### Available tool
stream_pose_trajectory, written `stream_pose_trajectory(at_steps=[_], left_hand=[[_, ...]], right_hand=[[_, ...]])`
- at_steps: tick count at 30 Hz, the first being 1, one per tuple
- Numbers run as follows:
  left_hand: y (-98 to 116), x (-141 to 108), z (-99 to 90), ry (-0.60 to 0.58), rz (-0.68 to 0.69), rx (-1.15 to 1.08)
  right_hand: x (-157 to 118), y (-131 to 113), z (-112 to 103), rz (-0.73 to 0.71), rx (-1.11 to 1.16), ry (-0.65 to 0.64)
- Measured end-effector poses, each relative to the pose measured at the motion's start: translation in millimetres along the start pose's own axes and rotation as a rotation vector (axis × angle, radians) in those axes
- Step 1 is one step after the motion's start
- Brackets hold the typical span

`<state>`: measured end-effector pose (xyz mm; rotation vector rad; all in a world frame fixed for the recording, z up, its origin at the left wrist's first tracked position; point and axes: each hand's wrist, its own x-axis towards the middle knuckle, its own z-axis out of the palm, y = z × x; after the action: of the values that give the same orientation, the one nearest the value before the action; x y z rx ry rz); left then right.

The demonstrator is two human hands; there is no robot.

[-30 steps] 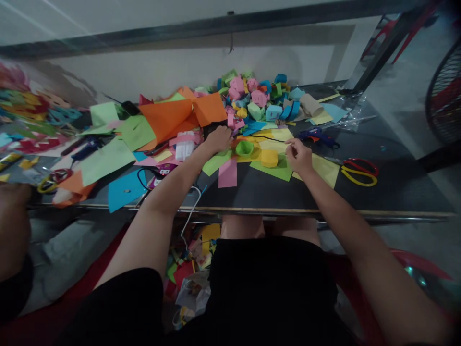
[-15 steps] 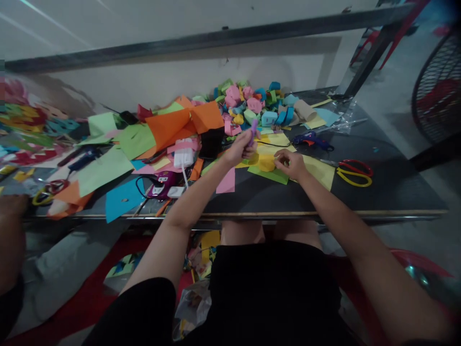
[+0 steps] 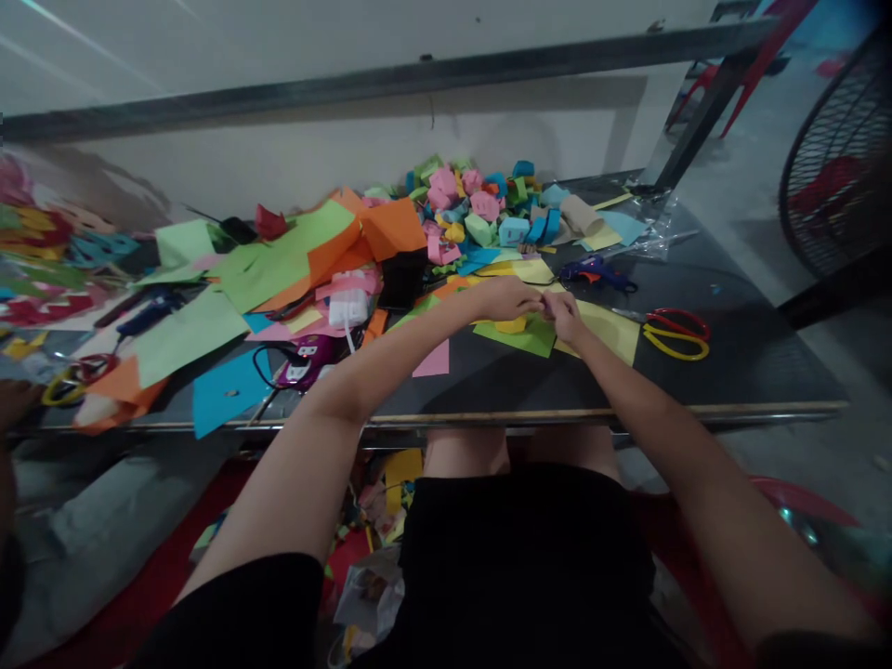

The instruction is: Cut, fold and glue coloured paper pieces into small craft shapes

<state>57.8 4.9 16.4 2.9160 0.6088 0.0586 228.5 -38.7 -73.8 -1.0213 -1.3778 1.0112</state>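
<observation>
My left hand [image 3: 514, 299] and my right hand [image 3: 563, 314] meet over the colored sheets near the table's middle. Both have their fingers closed. Between the fingertips a bit of purple paper [image 3: 547, 302] shows, mostly hidden by the fingers. Beneath the hands lie a green sheet [image 3: 524, 341] and a pale yellow sheet [image 3: 608, 336]. A small yellow paper piece [image 3: 512, 325] rests on the green sheet, partly under my left hand.
Behind the hands is a heap of folded paper pieces [image 3: 482, 206]. Scissors [image 3: 675, 334] and a blue glue gun [image 3: 597, 272] lie to the right. Orange paper [image 3: 394, 228] and a purple power strip [image 3: 305, 360] are to the left. A person's hand [image 3: 18, 401] is at far left.
My left hand has moved right and down to meet my right hand, bringing the purple piece between them. The yellow piece is now more covered. The whole view has shifted slightly.
</observation>
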Motion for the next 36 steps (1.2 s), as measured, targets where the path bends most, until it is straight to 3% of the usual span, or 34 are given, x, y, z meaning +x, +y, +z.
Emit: stream_pose_trajectory(at_steps=[5,8,14,19,22,25,27,31,34,36], left_hand=[[2.5,5.0,-21.6,-0.045,-0.026,0.016],[8.7,2.0,-17.4,-0.034,-0.102,0.183],[6.3,-16.3,-8.4,-0.167,-0.073,0.313],[-11.3,-27.0,-21.8,-0.121,-0.076,0.201],[-33.1,-36.2,-25.4,-0.059,-0.192,0.076],[-46.7,-49.6,-11.2,0.103,-0.313,-0.018],[-40.7,-58.1,8.1,0.163,-0.350,-0.061],[-1.5,-66.5,42.6,0.202,-0.390,-0.078],[18.2,-66.6,45.5,0.270,-0.409,0.025],[16.6,-67.1,39.9,0.272,-0.373,0.059]], right_hand=[[9.1,-7.4,7.5,0.070,0.212,-0.006],[8.1,-9.4,6.6,0.059,0.201,0.037],[-11.0,-10.2,10.7,-0.070,-0.004,0.033],[-14.2,-14.6,14.0,-0.154,-0.106,0.079],[-7.8,-17.8,2.4,-0.099,0.032,0.180],[0.9,-22.1,-12.7,-0.062,0.198,0.241],[4.8,-24.5,-18.2,-0.020,0.237,0.183],[5.9,-25.1,-15.3,0.087,0.288,0.051],[6.1,-22.4,-12.0,0.125,0.346,0.071],[7.1,-20.4,-12.4,0.138,0.362,0.091]])
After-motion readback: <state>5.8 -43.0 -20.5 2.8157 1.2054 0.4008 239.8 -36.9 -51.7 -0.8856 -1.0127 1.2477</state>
